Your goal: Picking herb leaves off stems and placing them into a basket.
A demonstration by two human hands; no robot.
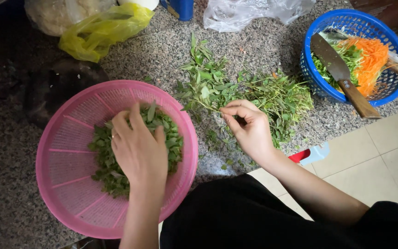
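**A:** Starting closest to the camera, what's going on with the hands?

**B:** The left hand [137,150] is down in the pink colander [65,184], fingers spread and lying loose over the picked leaves [109,173]. Can't really tell if it's got any pinched under the palm. The right hand [250,129] sits just past the colander's rim, thumb and forefinger nipped shut on a thin herb stem [208,105] that runs back into the herb pile [254,90] on the granite table [263,46].

**A:** So how far along would you say the picking is?

**B:** Roughly halfway, I'd guess. There's a decent bed of loose leaves covering the colander's bottom, but the pile on the table looks leafy and uncut, spread wide, plus a few stray bits scattered near the table's edge. So plenty left.

**A:** Counts?

**B:** Two hands, one pink colander, one pile of sprigs, with one stem in the right hand's grip. Further back on the right, one blue basket [316,76] holding chopped greens and shredded carrot [371,60], with one wood-handled cleaver [342,74] lying across its rim. A second wooden handle pokes out on the far side, though I can't see what it belongs to. Along the back edge: one yellow plastic bag [100,32], one clear plastic bag [249,14], and another see-through bag of something pale in the corner.
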